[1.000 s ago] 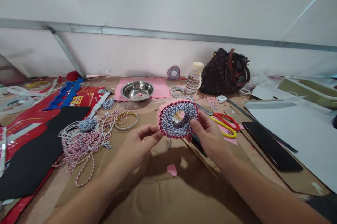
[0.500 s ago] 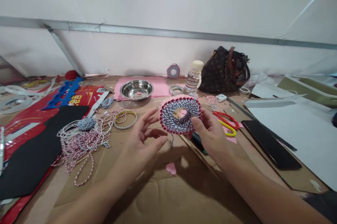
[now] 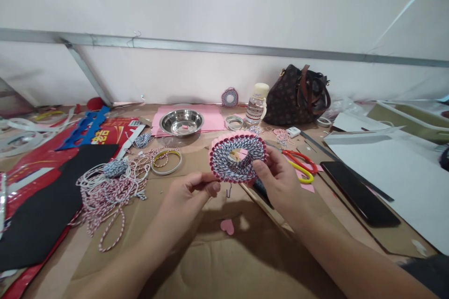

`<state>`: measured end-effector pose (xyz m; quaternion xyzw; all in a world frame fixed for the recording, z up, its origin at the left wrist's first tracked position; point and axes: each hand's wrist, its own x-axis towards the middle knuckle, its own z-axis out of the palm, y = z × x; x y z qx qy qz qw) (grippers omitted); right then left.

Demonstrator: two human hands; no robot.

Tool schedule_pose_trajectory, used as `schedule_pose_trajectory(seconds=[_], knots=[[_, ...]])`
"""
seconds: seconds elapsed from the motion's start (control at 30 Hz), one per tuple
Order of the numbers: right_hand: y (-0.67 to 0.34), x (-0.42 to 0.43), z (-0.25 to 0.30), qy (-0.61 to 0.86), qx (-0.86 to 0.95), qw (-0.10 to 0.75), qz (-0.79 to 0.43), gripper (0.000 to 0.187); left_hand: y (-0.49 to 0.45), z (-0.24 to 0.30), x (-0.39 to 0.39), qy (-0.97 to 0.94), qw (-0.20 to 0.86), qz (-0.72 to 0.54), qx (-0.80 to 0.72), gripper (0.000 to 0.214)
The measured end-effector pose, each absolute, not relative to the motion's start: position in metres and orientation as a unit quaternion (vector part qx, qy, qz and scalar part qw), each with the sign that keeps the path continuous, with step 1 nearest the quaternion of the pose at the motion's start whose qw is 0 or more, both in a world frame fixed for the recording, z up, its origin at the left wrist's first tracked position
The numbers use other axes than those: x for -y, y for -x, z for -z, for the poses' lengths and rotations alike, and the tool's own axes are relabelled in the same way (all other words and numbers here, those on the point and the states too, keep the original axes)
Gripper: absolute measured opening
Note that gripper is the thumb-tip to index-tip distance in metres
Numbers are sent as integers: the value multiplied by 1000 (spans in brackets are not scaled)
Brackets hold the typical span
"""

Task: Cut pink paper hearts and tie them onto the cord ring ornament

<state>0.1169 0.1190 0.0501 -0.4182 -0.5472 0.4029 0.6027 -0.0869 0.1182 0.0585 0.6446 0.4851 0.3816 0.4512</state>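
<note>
My right hand (image 3: 277, 178) is shut on a round ring of blue-and-white twisted cord (image 3: 237, 157), with its thumb on the front and a pink scalloped rim around the edge. My left hand (image 3: 189, 192) sits just below the ring's left side, its fingers curled together and holding nothing I can see. A short dark thread end (image 3: 228, 190) hangs beneath the ring. A pink paper heart (image 3: 227, 226) lies on the brown cardboard (image 3: 245, 266) below my hands.
Left of my hands lies a tangle of red-and-white cord (image 3: 105, 196) with a blue-and-white ball (image 3: 115, 168). Beyond stand a steel bowl (image 3: 181, 122), a plastic bottle (image 3: 255, 107) and a brown handbag (image 3: 296, 102). Red-and-yellow scissors (image 3: 298, 163) and a black phone (image 3: 359, 193) lie right.
My left hand has closed its spread fingers and dropped a little below the ring. The ring stays in my right hand, and the thread end looks shorter.
</note>
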Motion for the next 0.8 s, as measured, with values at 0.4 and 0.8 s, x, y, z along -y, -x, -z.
schedule_pose_trajectory(seconds=[0.4, 0.8], knots=[[-134, -124, -70, 403, 529, 673, -322, 24, 107, -46, -133, -798, 216, -221, -518, 26], [-110, -107, -56, 380, 555, 605, -427, 29, 80, -59, -110, -662, 508, -334, -439, 27]])
